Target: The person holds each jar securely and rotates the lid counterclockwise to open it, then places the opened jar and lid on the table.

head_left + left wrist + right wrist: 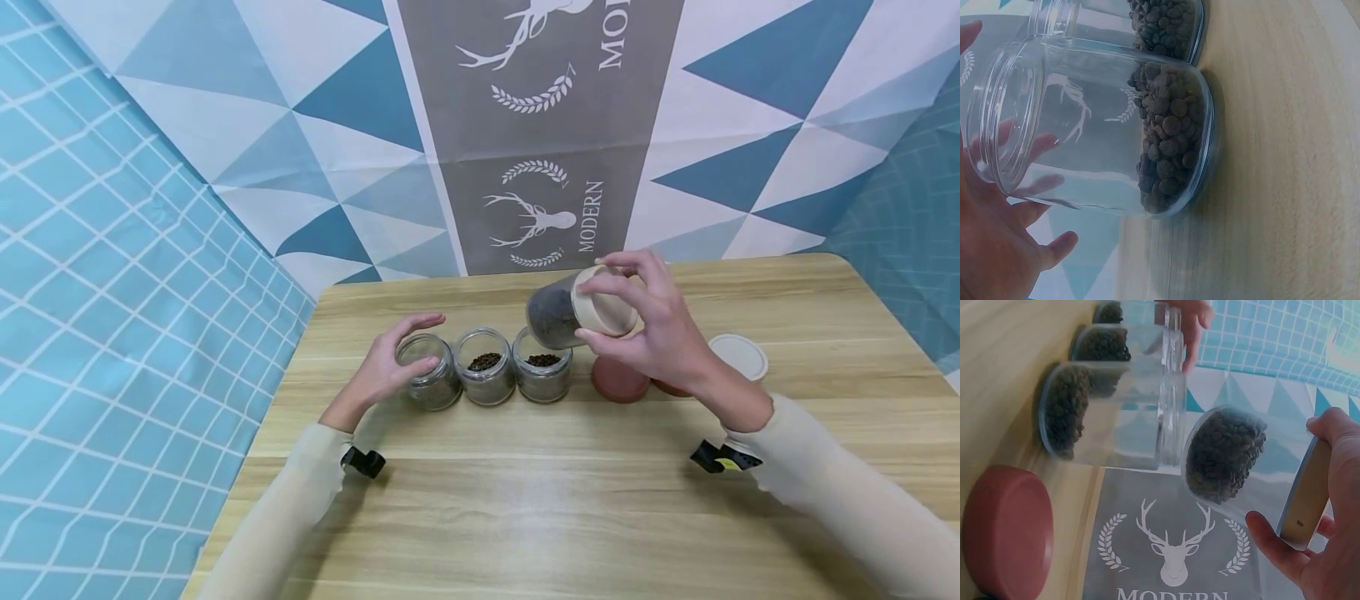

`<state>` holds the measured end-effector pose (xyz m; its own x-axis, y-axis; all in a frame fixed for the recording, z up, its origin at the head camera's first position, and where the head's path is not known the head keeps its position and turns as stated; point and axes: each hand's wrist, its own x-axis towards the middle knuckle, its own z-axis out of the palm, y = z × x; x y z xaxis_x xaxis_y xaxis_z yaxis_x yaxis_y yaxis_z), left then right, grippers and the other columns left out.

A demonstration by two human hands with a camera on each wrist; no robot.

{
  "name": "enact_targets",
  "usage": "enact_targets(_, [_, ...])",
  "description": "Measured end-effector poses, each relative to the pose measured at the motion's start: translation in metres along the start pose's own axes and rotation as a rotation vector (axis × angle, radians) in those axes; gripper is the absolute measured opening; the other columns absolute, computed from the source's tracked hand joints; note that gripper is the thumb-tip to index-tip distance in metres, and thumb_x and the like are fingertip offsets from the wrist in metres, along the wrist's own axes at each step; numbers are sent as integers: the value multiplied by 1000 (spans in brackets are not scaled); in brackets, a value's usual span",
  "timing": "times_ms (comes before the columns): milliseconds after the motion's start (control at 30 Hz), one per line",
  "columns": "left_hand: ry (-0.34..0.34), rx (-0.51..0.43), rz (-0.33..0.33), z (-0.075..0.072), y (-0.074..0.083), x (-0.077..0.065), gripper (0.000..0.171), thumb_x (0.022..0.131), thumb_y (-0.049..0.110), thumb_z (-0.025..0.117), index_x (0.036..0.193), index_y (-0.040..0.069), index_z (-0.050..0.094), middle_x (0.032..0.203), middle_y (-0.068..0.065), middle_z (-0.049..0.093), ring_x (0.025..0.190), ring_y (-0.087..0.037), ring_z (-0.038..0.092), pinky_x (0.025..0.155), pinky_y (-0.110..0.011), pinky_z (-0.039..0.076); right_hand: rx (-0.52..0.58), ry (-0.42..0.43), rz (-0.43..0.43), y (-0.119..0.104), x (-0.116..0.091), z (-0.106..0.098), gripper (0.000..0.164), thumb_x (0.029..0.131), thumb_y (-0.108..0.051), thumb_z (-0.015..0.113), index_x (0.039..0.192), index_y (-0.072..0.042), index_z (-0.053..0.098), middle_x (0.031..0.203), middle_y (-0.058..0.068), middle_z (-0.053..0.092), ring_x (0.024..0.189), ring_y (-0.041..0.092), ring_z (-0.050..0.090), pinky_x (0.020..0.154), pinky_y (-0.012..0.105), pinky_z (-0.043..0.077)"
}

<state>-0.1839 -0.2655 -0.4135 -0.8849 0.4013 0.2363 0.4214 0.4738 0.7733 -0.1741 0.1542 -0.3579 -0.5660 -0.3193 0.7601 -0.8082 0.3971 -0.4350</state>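
A glass jar [551, 317] of dark brown pellets hangs tilted above the table, its base towards the left. My right hand [654, 323] grips it by its pale lid [1305, 500]. Just below its base stands the right-hand one of three lidless glass jars [543, 385], with dark pellets at its bottom. The middle jar [487, 390] also holds pellets. Around the left jar [437, 393] my left hand [384, 367] is spread, thumb and fingers apart. Dark pellets [1169, 137] lie in this jar in the left wrist view. Whether the left hand touches the glass I cannot tell.
A reddish lid [619, 382] lies right of the jar row, and another reddish lid [670, 389] is partly hidden behind my right hand. Farther right is a white lid [741, 357]. A patterned cloth [540, 133] rises behind the wooden table [525, 500].
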Motion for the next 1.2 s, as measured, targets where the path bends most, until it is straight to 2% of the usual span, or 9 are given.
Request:
enact_targets(100, [-1,9,-2,0,1,0,70,97,24,77,162,9,57,166,-18,62,160,-44,53,137,-73,29,1,7,-24,-1,-3,-1,41,91,-33,90,124,-12,78,138,35,60,125,50,53,103,48,42])
enact_targets(200, [4,22,-2,-1,3,1,71,96,24,78,162,9,57,167,-18,62,160,-44,52,137,-73,30,-9,6,-23,-3,-3,-2,53,101,-59,78,123,-11,78,138,34,60,127,46,53,109,40,41])
enact_targets(267, [10,39,6,-2,6,2,73,95,26,78,162,8,57,167,-18,61,160,-45,52,137,-73,30,-20,4,-19,-4,-3,-3,61,103,-67,70,123,-10,78,139,34,60,130,42,53,112,33,40])
enact_targets(467, [26,112,-7,-7,23,7,80,93,35,80,164,10,55,170,-17,59,162,-43,50,137,-73,30,-24,8,-28,-6,-5,-4,61,102,-67,70,121,-9,77,137,33,60,131,39,53,113,27,39])
enact_targets(600, [58,198,-14,-11,39,12,85,91,43,82,165,13,54,175,-16,52,170,-44,38,137,-77,25,-10,24,-35,-7,-6,-5,60,102,-66,71,120,-9,78,136,34,61,130,36,53,113,26,39])
enact_targets(733, [118,276,39,-12,52,19,89,86,44,84,164,11,56,178,-15,49,175,-43,29,138,-80,18,-6,29,-21,-7,-10,-7,60,102,-66,71,120,-8,78,136,34,61,135,28,52,115,23,39])
enact_targets(800, [143,308,73,-10,58,21,90,84,45,84,163,10,57,177,-16,51,174,-43,31,138,-79,18,-4,29,-9,-8,-12,-8,61,102,-65,71,120,-8,78,138,34,60,139,24,51,117,21,38])
enact_targets(933, [167,364,142,-3,66,24,94,80,47,84,161,8,58,172,-18,56,169,-45,39,135,-79,27,3,47,-8,-7,-14,-9,60,101,-65,73,119,-7,78,137,34,60,140,21,51,117,21,38])
enact_targets(1200, [122,363,235,18,79,29,99,79,48,86,164,8,54,168,-19,60,164,-45,49,131,-77,38,25,74,-31,-8,-16,-6,56,101,-61,76,118,-8,78,135,34,60,141,18,52,117,24,39])
